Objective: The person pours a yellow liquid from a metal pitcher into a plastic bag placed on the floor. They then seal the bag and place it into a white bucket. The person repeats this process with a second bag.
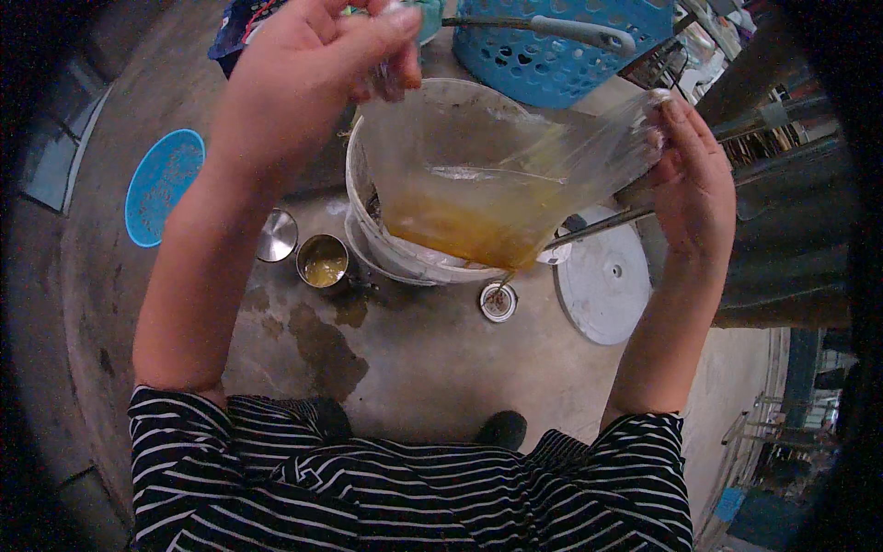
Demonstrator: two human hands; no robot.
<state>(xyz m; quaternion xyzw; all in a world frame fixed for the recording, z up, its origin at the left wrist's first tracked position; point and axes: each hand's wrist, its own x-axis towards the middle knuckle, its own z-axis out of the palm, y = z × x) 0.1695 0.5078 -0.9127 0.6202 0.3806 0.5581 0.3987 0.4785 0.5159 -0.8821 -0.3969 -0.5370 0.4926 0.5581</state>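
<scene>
A clear plastic bag (469, 221) hangs between my two hands, with amber-yellow liquid pooled along its bottom. The bag's gathered left top is pinched in my left hand (338, 52), high in the view. My right hand (693, 165) grips the stretched right edge of the film, its fingers whitish at the tips. Behind and below the bag stands a large white plastic bucket (355, 172), partly hidden by it. The bag's lower corner hangs over a small round metal-rimmed item (507, 314) on the floor; a thin strand seems to run from that corner towards it.
A metal pot (323, 261) holding yellowish liquid stands by a shiny metal lid (277, 236). Left lies a blue basin (162, 190) with small bits inside. A grey round lid (603, 297) leans at right. Behind the bucket are a blue perforated basket (552, 65) and a grey-handled tool (583, 34).
</scene>
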